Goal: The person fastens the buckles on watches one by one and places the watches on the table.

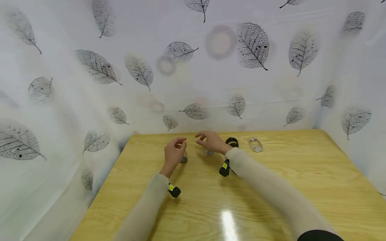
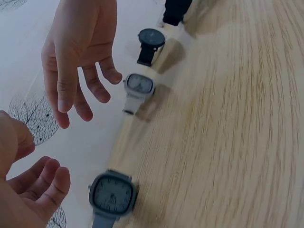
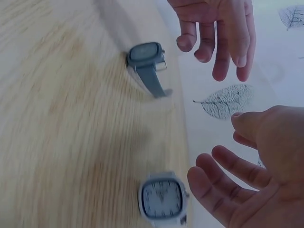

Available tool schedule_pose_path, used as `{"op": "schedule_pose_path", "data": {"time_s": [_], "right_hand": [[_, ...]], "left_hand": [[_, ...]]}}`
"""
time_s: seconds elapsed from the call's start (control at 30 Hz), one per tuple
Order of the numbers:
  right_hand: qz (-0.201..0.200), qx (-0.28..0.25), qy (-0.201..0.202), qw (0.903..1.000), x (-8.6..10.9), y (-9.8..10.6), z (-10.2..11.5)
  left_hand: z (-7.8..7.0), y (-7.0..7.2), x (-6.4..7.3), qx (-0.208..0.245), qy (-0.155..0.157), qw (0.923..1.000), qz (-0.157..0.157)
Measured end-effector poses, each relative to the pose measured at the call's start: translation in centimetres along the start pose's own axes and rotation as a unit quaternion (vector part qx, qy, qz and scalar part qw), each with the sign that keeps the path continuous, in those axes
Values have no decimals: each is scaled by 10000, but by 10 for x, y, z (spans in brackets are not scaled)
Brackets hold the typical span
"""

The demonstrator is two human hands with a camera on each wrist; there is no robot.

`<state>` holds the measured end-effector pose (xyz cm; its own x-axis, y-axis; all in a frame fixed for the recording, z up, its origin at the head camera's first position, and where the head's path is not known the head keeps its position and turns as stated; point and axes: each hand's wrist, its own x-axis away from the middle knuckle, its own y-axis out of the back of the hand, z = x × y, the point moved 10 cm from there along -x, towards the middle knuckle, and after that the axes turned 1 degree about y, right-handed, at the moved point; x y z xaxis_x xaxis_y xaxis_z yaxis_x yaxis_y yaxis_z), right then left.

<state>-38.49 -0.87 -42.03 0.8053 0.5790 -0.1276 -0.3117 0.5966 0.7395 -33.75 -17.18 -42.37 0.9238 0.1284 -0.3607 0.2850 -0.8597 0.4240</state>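
My left hand (image 1: 175, 152) is raised over the table with loosely bent fingers and holds nothing. Close beside it stands a grey wristwatch (image 1: 184, 159) with a squarish dial and grey strap, clearer in the left wrist view (image 2: 112, 194). Facing it, my right hand (image 1: 212, 142) hovers with its fingers relaxed and a gap between the two hands. A white squarish wristwatch (image 3: 163, 197) sits near the right fingers, partly covered by that hand in the head view. Behind the right wrist is a black round-dial wristwatch (image 1: 232, 142).
Farther right lies another light-strapped wristwatch (image 1: 256, 146) with a round dial. All the watches stand toward the back of the wooden table (image 1: 193, 207). A leaf-printed white curtain (image 1: 193, 83) hangs behind and along both sides. Black wrist cameras (image 1: 224, 168) sit under the sleeves.
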Motion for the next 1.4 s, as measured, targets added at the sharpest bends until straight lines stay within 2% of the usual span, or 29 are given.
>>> {"op": "schedule_pose_path", "data": {"time_s": [0.1, 0.3, 0.57, 0.67, 0.8, 0.87, 0.97, 1.1, 1.27, 1.4], "right_hand": [[-2, -165, 98, 9998, -6, -6, 3], [38, -530, 168, 9984, -12, -17, 6], [2, -308, 314, 9990, -25, -32, 13], [64, -288, 173, 9994, -27, -42, 12], [122, -302, -15, 9995, -28, -53, 13], [124, -390, -88, 9991, -28, -58, 13], [62, -370, -146, 9992, -30, -65, 9], [124, -631, -219, 9977, -32, -75, 3], [258, -1212, -451, 9913, -33, -85, -2], [178, -1318, -499, 9899, -35, -89, -2]], "left_hand": [[4, 12, -1, -163, 3, 9997, -196], [12, 24, 2, -121, 151, 9995, -236], [20, 39, 9, -434, 368, 9975, -410], [29, 38, 12, -528, 582, 9963, -335], [45, 33, 16, -652, 1076, 9920, -109], [50, 31, 17, -721, 1192, 9903, -4], [53, 27, 18, -810, 1198, 9894, 116], [55, 25, 18, -924, 1163, 9888, 168], [55, 26, 19, -958, 1152, 9886, 177], [53, 27, 19, -1035, 1107, 9884, 136]]}}
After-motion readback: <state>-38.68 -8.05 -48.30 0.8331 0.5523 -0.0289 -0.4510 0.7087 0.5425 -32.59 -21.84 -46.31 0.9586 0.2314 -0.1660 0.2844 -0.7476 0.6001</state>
